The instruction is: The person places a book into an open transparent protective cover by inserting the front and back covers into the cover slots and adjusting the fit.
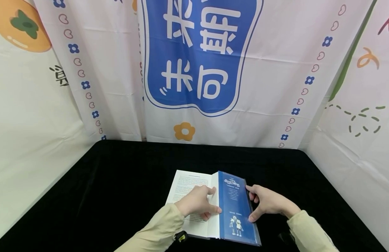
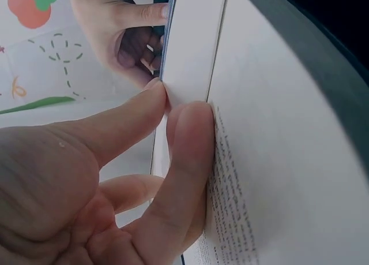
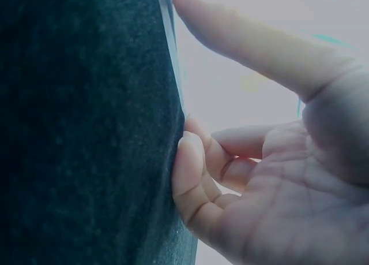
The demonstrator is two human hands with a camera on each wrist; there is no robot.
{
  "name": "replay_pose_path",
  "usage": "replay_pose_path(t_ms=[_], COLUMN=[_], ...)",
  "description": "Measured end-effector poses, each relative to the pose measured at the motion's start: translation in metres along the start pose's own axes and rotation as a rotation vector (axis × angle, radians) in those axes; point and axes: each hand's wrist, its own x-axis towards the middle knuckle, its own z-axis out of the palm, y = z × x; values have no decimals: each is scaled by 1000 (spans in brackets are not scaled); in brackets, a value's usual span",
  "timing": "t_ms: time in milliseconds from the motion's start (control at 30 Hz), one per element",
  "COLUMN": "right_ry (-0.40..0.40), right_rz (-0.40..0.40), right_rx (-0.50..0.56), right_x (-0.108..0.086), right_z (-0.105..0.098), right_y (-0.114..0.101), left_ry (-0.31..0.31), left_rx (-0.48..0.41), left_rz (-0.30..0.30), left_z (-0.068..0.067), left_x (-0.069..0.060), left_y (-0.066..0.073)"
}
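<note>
An open book (image 1: 194,183) lies on the black table, with printed text on its left page and a blue cover flap (image 1: 233,199) folded in at the right. My left hand (image 1: 197,203) rests on the white page beside the flap, index finger and thumb spread. In the left wrist view the left hand's thumb (image 2: 135,115) touches the blue edge and its index finger (image 2: 193,138) presses near the page fold. My right hand (image 1: 270,201) touches the flap's outer edge with thumb and fingers apart. The right wrist view shows its fingers (image 3: 193,167) bent against the edge.
The black-covered table (image 1: 125,182) extends around the book. White printed curtains (image 1: 119,70) hang behind it and on both sides. A dark band (image 1: 181,236) with a small yellow-green part is at my left wrist.
</note>
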Motion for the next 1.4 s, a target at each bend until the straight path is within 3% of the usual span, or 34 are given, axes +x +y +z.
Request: replay_pose_path(t_ms=[300,500,633,833,1167,1400], right_ry=[1,-7,-13,-9,-5,-11], right_rz=[-20,-35,-51,-11,-71,-95], right_rx=[-33,-52,-36,-2,-21,-52], right_x=[0,0,0,1,2,2], right_z=[1,1,1,2,1,2], right_y=[0,-1,0,0,1,2], left_ry=[42,61,25,-49,35,47], left_rx=[126,130,106,148,173,240], left_rz=[21,28,18,11,40,41], left_z=[8,11,7,-5,3,6], left_x=[0,0,0,0,1,-1], left_y=[3,3,3,4,4,5])
